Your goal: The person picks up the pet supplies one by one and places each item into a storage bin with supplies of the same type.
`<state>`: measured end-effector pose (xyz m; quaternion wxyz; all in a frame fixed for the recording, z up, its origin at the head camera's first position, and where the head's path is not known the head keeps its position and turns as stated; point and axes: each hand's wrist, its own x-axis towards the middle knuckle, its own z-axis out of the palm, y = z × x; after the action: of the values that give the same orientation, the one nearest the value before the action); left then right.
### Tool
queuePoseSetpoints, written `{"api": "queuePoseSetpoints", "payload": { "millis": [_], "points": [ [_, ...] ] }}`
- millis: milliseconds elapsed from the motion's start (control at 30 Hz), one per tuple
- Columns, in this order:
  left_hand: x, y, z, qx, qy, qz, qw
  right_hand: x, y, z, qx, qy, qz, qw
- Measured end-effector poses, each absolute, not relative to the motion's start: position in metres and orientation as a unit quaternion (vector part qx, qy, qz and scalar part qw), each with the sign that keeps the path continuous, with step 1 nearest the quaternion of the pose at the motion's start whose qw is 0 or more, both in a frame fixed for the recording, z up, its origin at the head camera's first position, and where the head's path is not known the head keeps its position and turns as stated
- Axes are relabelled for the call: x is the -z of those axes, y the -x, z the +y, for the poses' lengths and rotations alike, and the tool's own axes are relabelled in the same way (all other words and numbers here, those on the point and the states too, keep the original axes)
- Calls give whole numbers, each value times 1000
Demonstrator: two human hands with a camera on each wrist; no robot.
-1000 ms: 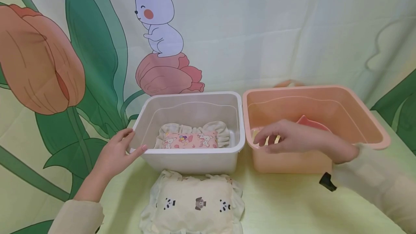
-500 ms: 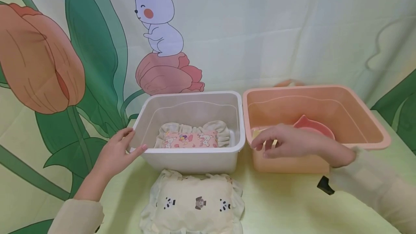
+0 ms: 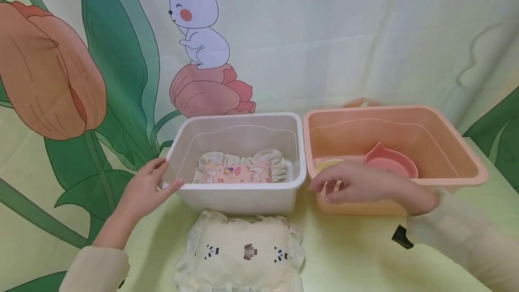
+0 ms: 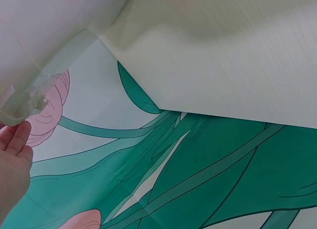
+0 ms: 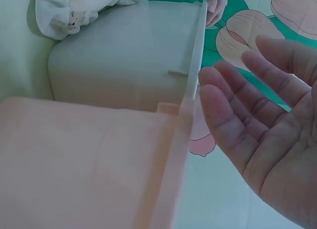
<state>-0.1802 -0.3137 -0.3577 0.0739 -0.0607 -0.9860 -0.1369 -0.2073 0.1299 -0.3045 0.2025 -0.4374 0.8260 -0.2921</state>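
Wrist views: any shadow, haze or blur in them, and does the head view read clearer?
Left wrist: dim, with a broad soft shadow across the tabletop. Right wrist: hazy, the peach bin washed out and low in contrast. Head: brighter and clearer, prints on the cream pillow readable, though the right hand looks slightly soft.

Person's L forearm [image 3: 113, 229] comes in from lower L, angled up & toward centre, bare past a pale L sleeve [image 3: 95, 267]; L hand [image 3: 143, 190] is spread, fingers [image 3: 152, 165] slightly bent & pointing up-R, thumb [image 3: 172, 187] nearly straight, held apart from them. R arm, in a matching R sleeve [image 3: 454, 229] ending nr the wrist, enters from lower R & slants up-L, w/ R hand [image 3: 352, 181] approx. level, back uppermost, fingers loosely bent & pointing L. R wrist view shows that hand's palm, fingers relaxed, tips curving slightly.
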Motion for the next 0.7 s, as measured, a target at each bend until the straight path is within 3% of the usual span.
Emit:
{"api": "queuePoseSetpoints", "payload": {
  "millis": [700],
  "points": [
    [359,181,-315,136,57,-986,70,328,200,120,302,445,814,219]
  ]
}}
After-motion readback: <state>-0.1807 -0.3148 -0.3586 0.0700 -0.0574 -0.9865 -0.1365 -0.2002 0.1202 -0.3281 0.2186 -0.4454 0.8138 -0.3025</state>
